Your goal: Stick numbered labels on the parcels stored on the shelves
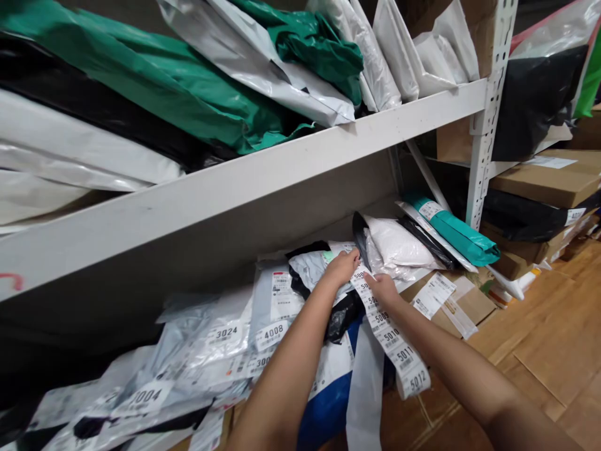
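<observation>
A long strip of numbered labels hangs from my hands and curls at its lower end, where 5010, 5011 and 5012 can be read. My left hand is closed at the strip's top end, above the packages on the lower shelf. Just right of it, my right hand pinches the strip's edge. Under my left hand lies a grey and black plastic parcel. A white padded parcel sits beyond my right hand. Blank backing paper dangles below the hands.
Clear bagged parcels with number labels line the lower shelf at left. A white shelf beam crosses above my hands, with green and white mailers over it. At right are a teal parcel, a labelled carton and a perforated post.
</observation>
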Demonstrator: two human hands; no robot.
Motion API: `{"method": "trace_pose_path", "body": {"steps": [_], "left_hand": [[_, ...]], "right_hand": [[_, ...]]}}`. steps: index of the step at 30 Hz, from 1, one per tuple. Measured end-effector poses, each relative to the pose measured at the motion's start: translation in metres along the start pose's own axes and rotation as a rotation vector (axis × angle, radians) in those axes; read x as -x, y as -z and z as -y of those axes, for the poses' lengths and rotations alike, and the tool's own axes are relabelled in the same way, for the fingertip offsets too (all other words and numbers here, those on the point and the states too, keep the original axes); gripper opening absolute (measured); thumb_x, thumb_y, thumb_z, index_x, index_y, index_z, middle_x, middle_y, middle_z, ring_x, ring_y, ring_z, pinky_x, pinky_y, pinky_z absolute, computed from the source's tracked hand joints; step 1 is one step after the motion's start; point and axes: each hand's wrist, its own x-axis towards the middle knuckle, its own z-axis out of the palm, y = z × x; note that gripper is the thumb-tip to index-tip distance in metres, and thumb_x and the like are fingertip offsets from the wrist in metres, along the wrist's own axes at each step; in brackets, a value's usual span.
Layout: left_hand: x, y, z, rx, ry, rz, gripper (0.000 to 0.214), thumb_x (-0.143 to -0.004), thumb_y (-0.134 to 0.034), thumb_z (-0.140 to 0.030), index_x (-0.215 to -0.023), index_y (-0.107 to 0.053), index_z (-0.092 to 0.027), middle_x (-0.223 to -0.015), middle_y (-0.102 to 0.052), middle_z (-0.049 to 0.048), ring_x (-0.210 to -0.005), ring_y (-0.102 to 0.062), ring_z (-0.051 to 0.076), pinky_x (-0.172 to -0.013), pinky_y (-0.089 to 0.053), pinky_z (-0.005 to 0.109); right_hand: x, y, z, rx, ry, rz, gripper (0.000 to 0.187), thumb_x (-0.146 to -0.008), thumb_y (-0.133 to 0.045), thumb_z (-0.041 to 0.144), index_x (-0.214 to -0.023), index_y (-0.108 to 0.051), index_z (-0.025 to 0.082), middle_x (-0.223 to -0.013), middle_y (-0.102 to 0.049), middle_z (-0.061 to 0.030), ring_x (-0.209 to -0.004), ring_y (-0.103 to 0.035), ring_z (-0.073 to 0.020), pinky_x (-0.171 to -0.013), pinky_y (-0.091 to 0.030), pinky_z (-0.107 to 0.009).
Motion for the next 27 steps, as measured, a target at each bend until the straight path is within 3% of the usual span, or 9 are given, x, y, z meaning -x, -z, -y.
{"method": "trace_pose_path", "body": {"steps": [4, 8, 11, 14, 17, 19, 23, 25, 27], "left_hand": [[0.002, -0.003, -0.006, -0.103, 0.039, 0.014, 0.021, -0.095, -0.042, -0.031, -0.107, -0.058, -0.023, -0.102, -0.061, 0.0111, -0.089, -0.062, 0.027, -0.079, -0.045, 0.035], [0.001, 0.001, -0.009, -0.144, 0.099, -0.032, 0.027, -0.093, -0.047, -0.027, -0.117, -0.055, -0.017, -0.105, -0.063, 0.0156, -0.096, -0.063, 0.030, -0.082, -0.047, 0.038], [-0.001, 0.006, -0.012, -0.150, 0.064, -0.110, 0.028, -0.091, -0.045, -0.016, -0.115, -0.057, -0.014, -0.118, -0.060, 0.0200, -0.115, -0.057, 0.033, -0.095, -0.044, 0.043], [-0.001, 0.008, -0.013, -0.066, -0.219, -0.082, 0.038, -0.081, -0.040, 0.000, -0.105, -0.064, -0.018, -0.126, -0.060, 0.0112, -0.123, -0.052, 0.024, -0.108, -0.037, 0.036], [-0.001, 0.006, -0.009, 0.082, -0.421, -0.097, 0.053, -0.071, -0.042, 0.006, -0.113, -0.062, -0.019, -0.132, -0.057, 0.0073, -0.122, -0.052, 0.019, -0.108, -0.039, 0.032], [-0.001, 0.004, -0.006, 0.109, -0.455, -0.136, 0.049, -0.072, -0.049, 0.001, -0.115, -0.061, -0.020, -0.128, -0.060, 0.0082, -0.121, -0.052, 0.022, -0.107, -0.039, 0.036], [-0.003, 0.002, -0.003, -0.006, -0.470, -0.120, 0.023, -0.076, -0.060, -0.008, -0.093, -0.067, -0.021, -0.098, -0.068, 0.0056, -0.103, -0.059, 0.025, -0.111, -0.032, 0.044], [-0.005, 0.001, -0.002, -0.029, -0.503, -0.072, 0.020, -0.078, -0.058, -0.008, -0.088, -0.069, -0.021, -0.091, -0.067, 0.0046, -0.096, -0.060, 0.023, -0.110, -0.032, 0.042], [-0.007, 0.003, -0.001, -0.029, -0.542, 0.009, 0.027, -0.078, -0.055, -0.008, -0.092, -0.073, -0.021, -0.089, -0.066, 0.0049, -0.092, -0.061, 0.022, -0.099, -0.041, 0.035]], "right_hand": [[0.018, 0.021, -0.004, 0.046, -0.030, 0.087, 0.042, -0.073, -0.071, 0.048, -0.050, -0.052, 0.018, -0.045, -0.045, 0.0048, -0.047, -0.040, -0.0096, -0.050, -0.030, -0.023], [0.035, 0.053, 0.005, 0.039, 0.045, 0.391, 0.039, -0.062, -0.079, 0.052, -0.062, -0.062, 0.017, -0.052, -0.053, 0.0045, -0.049, -0.042, -0.0093, -0.050, -0.030, -0.022], [0.036, 0.073, 0.015, 0.141, 0.128, 0.558, 0.037, -0.060, -0.081, 0.051, -0.062, -0.064, 0.018, -0.053, -0.054, 0.0038, -0.050, -0.043, -0.0103, -0.049, -0.031, -0.022], [0.029, 0.079, 0.016, 0.123, 0.271, 0.492, 0.035, -0.060, -0.081, 0.050, -0.060, -0.062, 0.020, -0.067, -0.062, -0.0003, -0.063, -0.054, -0.0151, -0.058, -0.041, -0.025], [0.022, 0.076, 0.011, -0.009, 0.386, 0.348, 0.038, -0.056, -0.085, 0.047, -0.056, -0.059, 0.019, -0.098, -0.069, -0.0070, -0.094, -0.062, -0.0225, -0.080, -0.046, -0.031], [0.022, 0.074, 0.008, -0.078, 0.372, 0.315, 0.038, -0.056, -0.085, 0.047, -0.055, -0.058, 0.019, -0.110, -0.067, -0.0086, -0.108, -0.060, -0.0254, -0.092, -0.043, -0.034], [0.030, 0.068, 0.004, -0.184, 0.379, 0.243, 0.035, -0.064, -0.079, 0.045, -0.055, -0.056, 0.020, -0.124, -0.064, -0.0077, -0.127, -0.049, -0.0283, -0.106, -0.032, -0.038], [0.034, 0.062, 0.001, -0.194, 0.407, 0.232, 0.035, -0.066, -0.077, 0.042, -0.054, -0.052, 0.020, -0.128, -0.063, -0.0074, -0.127, -0.048, -0.0286, -0.106, -0.031, -0.039], [0.034, 0.055, -0.002, -0.164, 0.398, 0.280, 0.036, -0.064, -0.077, 0.039, -0.052, -0.050, 0.020, -0.127, -0.063, -0.0075, -0.123, -0.050, -0.0286, -0.103, -0.034, -0.038]]}}
